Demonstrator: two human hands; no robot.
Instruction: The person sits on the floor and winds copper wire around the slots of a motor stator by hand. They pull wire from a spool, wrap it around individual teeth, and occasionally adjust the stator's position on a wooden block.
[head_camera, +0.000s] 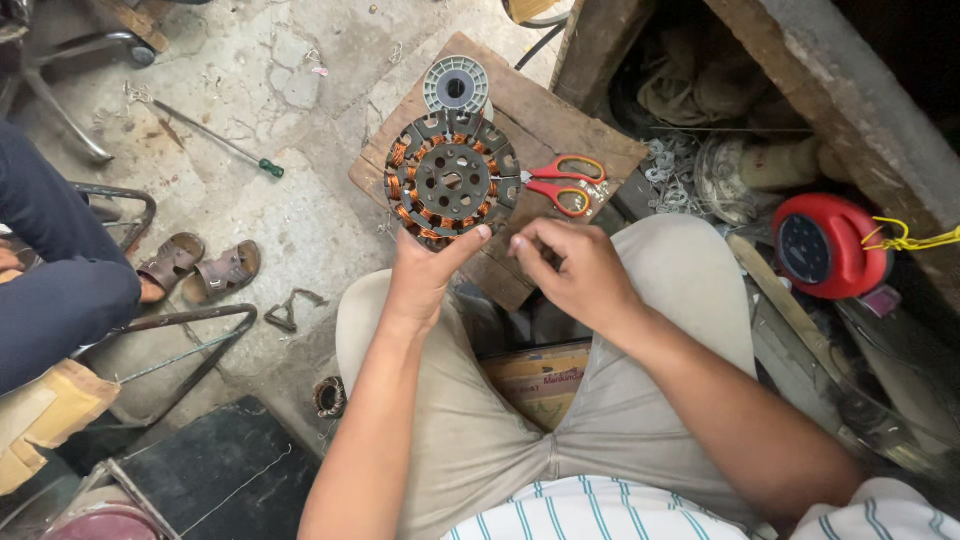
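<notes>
Head view only, so I read it all from there. Left hand (425, 275) gripped the round dark metal stator with copper windings (452, 180) by its near rim, thumb across the face, disc held flat-on to the camera over the worn wooden board (560, 120). Right hand (570, 270) sat just right of the stator, apart from it, fingertips pinched narrow; whether they held a wire I couldn't tell. Red-handled scissors (562, 183) lay beyond, nearer the right hand.

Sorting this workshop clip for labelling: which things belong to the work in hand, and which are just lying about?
In hand: left hand holding the motor stator; right hand beside it.

Lying about: red scissors, grey spool, wooden board, screwdriver, sandals, red cable reel.
</notes>
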